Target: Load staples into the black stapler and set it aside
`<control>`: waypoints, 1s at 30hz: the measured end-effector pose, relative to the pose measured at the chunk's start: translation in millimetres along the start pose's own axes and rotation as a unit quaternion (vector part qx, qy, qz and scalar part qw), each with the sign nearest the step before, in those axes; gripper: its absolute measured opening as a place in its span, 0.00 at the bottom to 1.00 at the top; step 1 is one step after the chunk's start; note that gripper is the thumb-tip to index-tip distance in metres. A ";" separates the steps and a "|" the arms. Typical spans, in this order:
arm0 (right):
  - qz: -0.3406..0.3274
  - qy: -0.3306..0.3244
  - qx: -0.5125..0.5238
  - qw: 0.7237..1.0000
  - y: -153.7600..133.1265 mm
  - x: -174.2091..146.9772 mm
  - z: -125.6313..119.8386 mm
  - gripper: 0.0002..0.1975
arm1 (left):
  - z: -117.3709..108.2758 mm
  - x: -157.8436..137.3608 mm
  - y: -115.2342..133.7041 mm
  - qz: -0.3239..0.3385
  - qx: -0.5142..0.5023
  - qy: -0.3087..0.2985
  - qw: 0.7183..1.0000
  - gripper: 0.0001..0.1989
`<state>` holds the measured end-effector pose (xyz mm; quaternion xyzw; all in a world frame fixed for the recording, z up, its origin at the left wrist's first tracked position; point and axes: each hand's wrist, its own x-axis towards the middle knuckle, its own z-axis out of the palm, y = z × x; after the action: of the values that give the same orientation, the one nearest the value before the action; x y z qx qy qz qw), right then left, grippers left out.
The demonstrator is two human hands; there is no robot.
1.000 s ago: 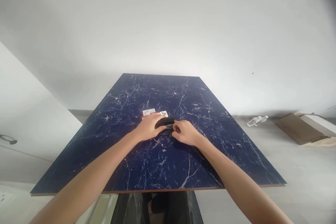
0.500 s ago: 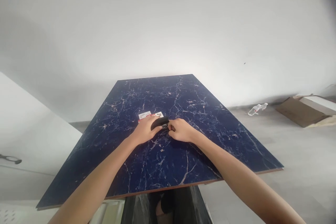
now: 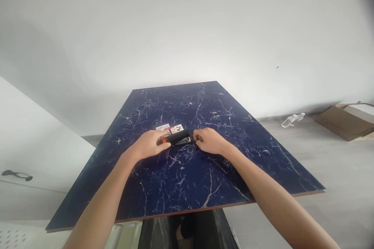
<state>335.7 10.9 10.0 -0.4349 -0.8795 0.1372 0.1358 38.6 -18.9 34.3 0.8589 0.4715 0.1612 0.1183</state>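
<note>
A black stapler (image 3: 178, 136) with an orange end lies on the dark blue marbled table (image 3: 181, 183). At its left, orange end is my left hand (image 3: 149, 143), with the thumb on the near side and the fingers on the far side. My right hand (image 3: 210, 140) is just beyond the stapler's right end, apart from it, with its fingers curled together. Whatever those fingers may hold is hidden. Behind the stapler lies a small white and red box or card (image 3: 177, 128) with a picture printed on it, partly covered by the stapler and my left fingers.
Past the table's right edge, a clear plastic bottle (image 3: 289, 121) and a brown cardboard box (image 3: 344, 121) are on the floor by the wall. A white cabinet or door with a dark handle (image 3: 17, 175) stands on the left. The table's far edge is near the wall.
My left hand has slid left along the stapler, uncovering its black top and orange end. My right hand has moved right, away from the stapler's end. The view has shifted slightly.
</note>
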 end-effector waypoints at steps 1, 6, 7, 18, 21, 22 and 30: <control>0.001 0.001 -0.001 1.000 0.1 0.0 -0.3 0.07 | 0.8 0.0 3.0 0.006 -0.017 -0.012 1.000 0.17; -0.004 0.012 -0.014 1.000 -2.6 0.5 3.1 0.05 | 12.3 4.9 19.2 0.025 -0.147 -0.079 0.986 0.16; -0.001 0.016 -0.015 1.000 -2.6 0.6 3.9 0.06 | 12.6 5.9 17.8 0.017 -0.152 -0.061 0.986 0.17; -0.021 -0.003 0.012 1.000 4.8 1.1 5.7 0.06 | 15.9 1.7 -44.8 -0.090 0.041 0.016 0.995 0.32; -0.035 -0.001 0.022 0.999 2.9 0.6 6.0 0.06 | 16.7 2.5 -34.8 -0.097 0.045 0.004 0.994 0.32; -0.037 0.000 0.026 0.999 2.6 0.6 6.0 0.06 | 14.5 2.3 -30.3 -0.092 0.038 -0.002 0.995 0.31; -0.047 0.006 0.034 0.998 7.5 1.6 8.9 0.06 | 6.2 0.3 -20.4 -0.029 -0.047 -0.017 0.998 0.27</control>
<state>337.1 15.5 -0.7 -0.3889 -0.8931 0.1579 0.1616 25.4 -8.3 21.4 0.8411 0.4860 0.1649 0.1709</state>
